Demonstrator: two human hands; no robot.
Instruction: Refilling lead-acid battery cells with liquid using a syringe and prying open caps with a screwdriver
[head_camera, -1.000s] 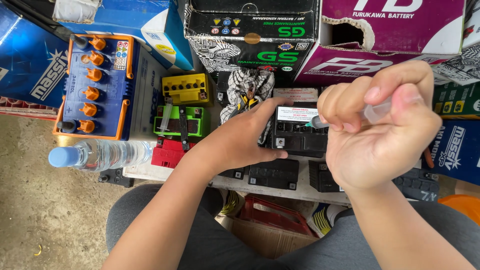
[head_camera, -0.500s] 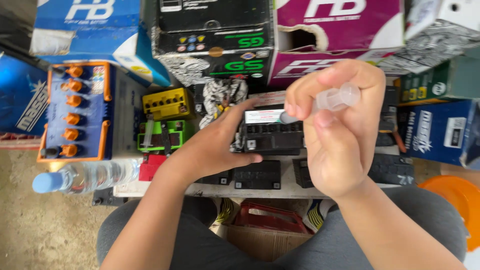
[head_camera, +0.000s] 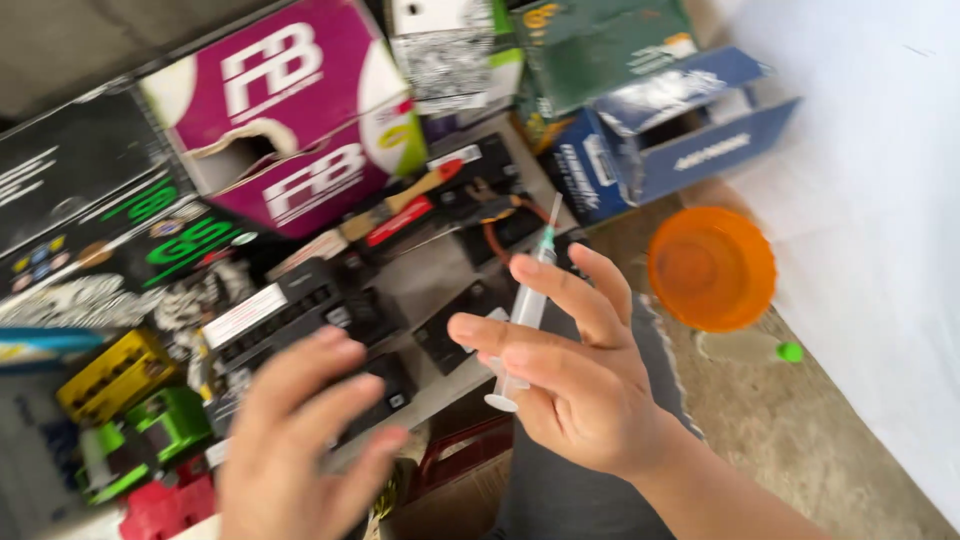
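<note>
While the view is tilted and smeared with motion blur, I can make out the right hand (head_camera: 575, 385) pinching a clear plastic syringe with a bare steel needle (head_camera: 527, 310) between thumb, index and middle finger. The needle points up and away from the body, above the cluttered bench. The left hand (head_camera: 300, 430) hangs low with its fingers loosely spread; it grips nothing, and it hovers just over a small black block-shaped battery with a white label (head_camera: 285, 315). I cannot tell whether the fingertips touch the casing.

Risks, as I judge them:
- The needle is uncapped. The two hands are near each other, so a quick crossing move by the left hand could meet the tip.
- The pinch sits on the barrel only. A squeeze or slip could shift the plunger and spill whatever is inside; I cannot see the fill level.
- The bench is crowded: a wooden-handled brush with a red band (head_camera: 400, 200) and further small batteries, yellow (head_camera: 105, 370) and green (head_camera: 160, 425), lie close together, so a dropped syringe could vanish between them.
- An orange round plastic bowl (head_camera: 712, 268) stands on the floor to the right, well apart from both hands.
</note>
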